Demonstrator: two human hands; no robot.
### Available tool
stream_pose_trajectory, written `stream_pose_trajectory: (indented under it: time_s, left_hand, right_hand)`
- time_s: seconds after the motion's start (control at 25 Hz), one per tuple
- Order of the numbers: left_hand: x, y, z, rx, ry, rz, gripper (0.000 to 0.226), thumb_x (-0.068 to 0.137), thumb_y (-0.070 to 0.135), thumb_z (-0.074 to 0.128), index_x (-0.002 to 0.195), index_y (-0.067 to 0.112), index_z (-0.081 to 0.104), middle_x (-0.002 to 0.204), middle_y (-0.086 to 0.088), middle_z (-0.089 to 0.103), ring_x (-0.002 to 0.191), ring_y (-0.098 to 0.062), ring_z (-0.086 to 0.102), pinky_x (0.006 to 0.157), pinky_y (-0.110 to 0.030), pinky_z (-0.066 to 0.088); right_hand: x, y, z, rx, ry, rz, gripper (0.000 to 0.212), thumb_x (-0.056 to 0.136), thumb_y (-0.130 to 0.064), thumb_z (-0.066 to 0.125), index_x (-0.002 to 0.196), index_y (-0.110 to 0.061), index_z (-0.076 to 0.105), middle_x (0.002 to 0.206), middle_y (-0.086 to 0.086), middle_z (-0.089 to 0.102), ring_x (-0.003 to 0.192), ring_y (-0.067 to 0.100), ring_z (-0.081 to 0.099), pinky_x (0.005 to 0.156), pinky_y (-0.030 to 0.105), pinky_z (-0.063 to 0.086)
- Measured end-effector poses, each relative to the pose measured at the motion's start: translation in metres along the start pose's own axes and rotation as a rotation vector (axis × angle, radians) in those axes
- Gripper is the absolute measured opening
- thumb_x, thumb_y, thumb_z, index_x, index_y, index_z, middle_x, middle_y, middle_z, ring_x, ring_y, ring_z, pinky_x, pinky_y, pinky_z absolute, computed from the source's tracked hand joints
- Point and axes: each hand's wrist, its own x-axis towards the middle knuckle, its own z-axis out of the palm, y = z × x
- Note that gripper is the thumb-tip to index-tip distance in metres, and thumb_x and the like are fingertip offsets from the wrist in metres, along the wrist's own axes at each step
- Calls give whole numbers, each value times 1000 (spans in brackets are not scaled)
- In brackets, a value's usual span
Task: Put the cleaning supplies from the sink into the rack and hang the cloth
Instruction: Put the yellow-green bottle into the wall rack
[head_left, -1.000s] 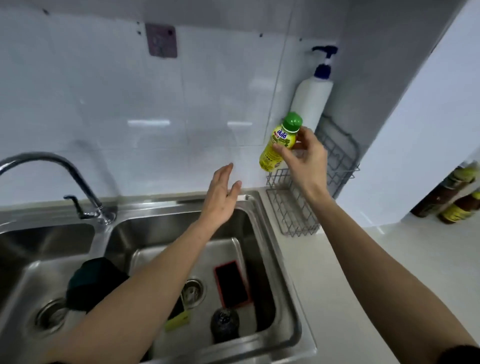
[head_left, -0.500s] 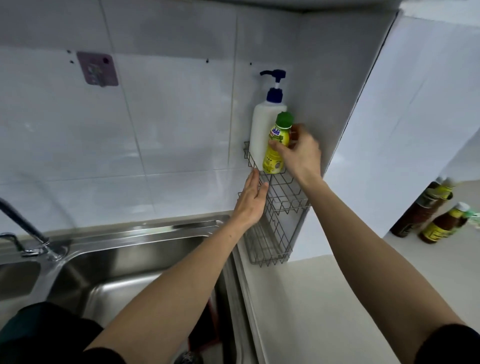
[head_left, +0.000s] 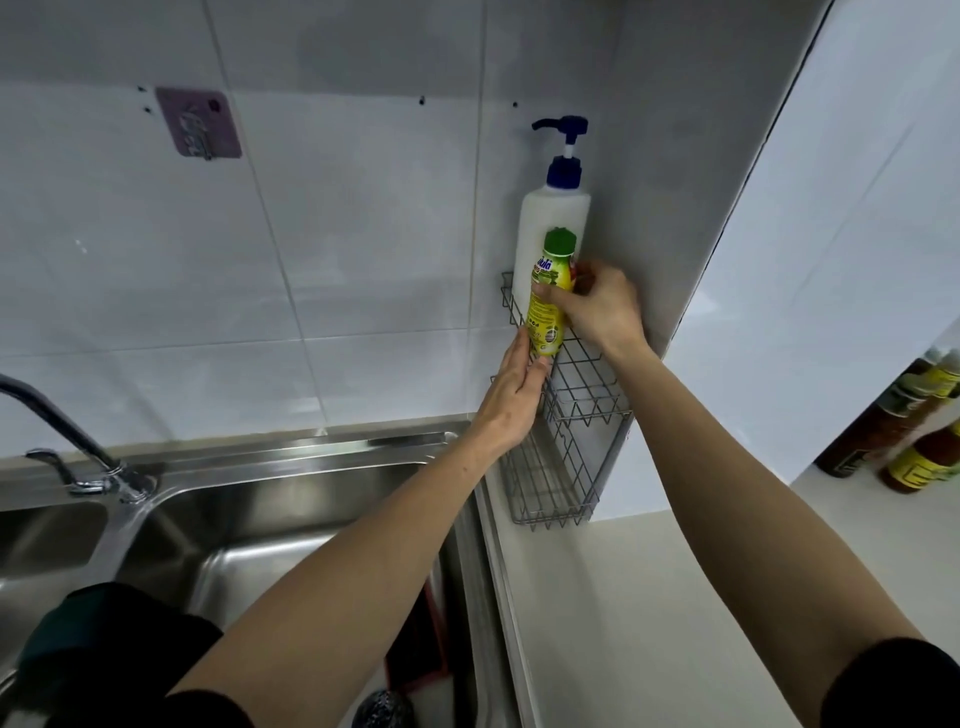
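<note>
Right hand (head_left: 605, 306) grips yellow bottle (head_left: 548, 306), upright, over upper rack (head_left: 587, 384) tier; left hand (head_left: 517, 400) flat-open, empty, steadying just below.

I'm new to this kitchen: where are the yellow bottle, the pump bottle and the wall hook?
yellow bottle (head_left: 546, 312), head view, on its label.
pump bottle (head_left: 556, 213), head view, on its white body.
wall hook (head_left: 200, 123), head view, on its purple pad.
</note>
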Motion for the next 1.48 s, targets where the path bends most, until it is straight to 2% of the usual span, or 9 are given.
stream_pose_trajectory:
  time_s: [0.16, 0.4, 0.6, 0.8, 1.0, 1.12, 1.2, 1.28, 1.48]
  left_hand:
    - [-1, 1, 0, -11, -4, 0, 57, 104, 36, 25, 154, 23, 2, 163, 2, 5, 149, -12, 8, 123, -38, 6]
    - [1, 1, 0, 1, -11, 0, 57, 104, 35, 23, 154, 22, 1, 163, 2, 3, 149, -12, 6, 123, -44, 6]
    - [1, -1, 0, -6, -12, 27, 57, 104, 35, 23, 154, 22, 1, 163, 2, 4, 149, -13, 7, 118, -27, 6]
    - [1, -1, -4, 35, -25, 28, 58, 104, 36, 25, 155, 21, 2, 163, 1, 5, 149, -12, 6, 118, -26, 7]
    - [-19, -17, -40, 151, 19, 44, 57, 102, 41, 30, 154, 24, 13, 162, 1, 13, 148, -13, 12, 114, -25, 10]
    - [-55, -56, -85, 216, 115, -11, 52, 102, 37, 34, 151, 26, 24, 158, -1, 24, 145, -16, 23, 115, -28, 18]
    - [-93, -94, -122, 261, 191, -85, 49, 101, 32, 39, 148, 23, 31, 154, -3, 31, 141, -17, 31, 111, -25, 25]
    - [-134, -132, -160, 399, 225, -159, 48, 100, 26, 45, 147, 17, 35, 150, -7, 36, 139, -21, 34, 112, -30, 29]
    - [-238, -211, -241, 857, 228, -348, 55, 92, 23, 56, 143, 10, 40, 150, -15, 37, 140, -34, 31, 117, -45, 24]
  right_hand:
    - [1, 7, 1, -80, -68, 30, 40, 76, -23, 75, 113, -12, 65, 109, 7, 73, 98, 25, 69, 91, 42, 55]
    - [-2, 13, 5, -79, -75, 17, 41, 79, -24, 76, 116, -12, 65, 112, 6, 73, 100, 23, 69, 92, 40, 55]
    - [-3, 13, 4, -84, -80, 14, 41, 80, -25, 76, 117, -12, 64, 114, 6, 72, 102, 22, 69, 93, 39, 55]
    - [-10, 12, 3, -82, -63, 15, 44, 80, -26, 76, 119, -11, 63, 115, 5, 71, 104, 22, 68, 93, 39, 54]
    - [-38, -2, -6, -115, 154, -79, 43, 81, -32, 70, 121, -19, 61, 115, 0, 71, 106, 21, 67, 93, 40, 54]
    - [-71, -15, 6, -83, 316, -262, 39, 83, -32, 64, 120, -22, 60, 115, -3, 67, 102, 16, 63, 89, 35, 53]
    - [-97, -24, 34, -9, 270, -405, 30, 85, -29, 62, 113, -20, 63, 110, -3, 66, 98, 14, 62, 84, 30, 54]
    - [-122, -25, 71, 100, 175, -460, 21, 85, -24, 63, 105, -17, 66, 102, -4, 67, 91, 13, 62, 78, 27, 54]
    - [-198, 18, 187, 60, -183, -314, 17, 81, -24, 66, 97, -19, 67, 91, -10, 65, 80, 8, 62, 79, 33, 55]
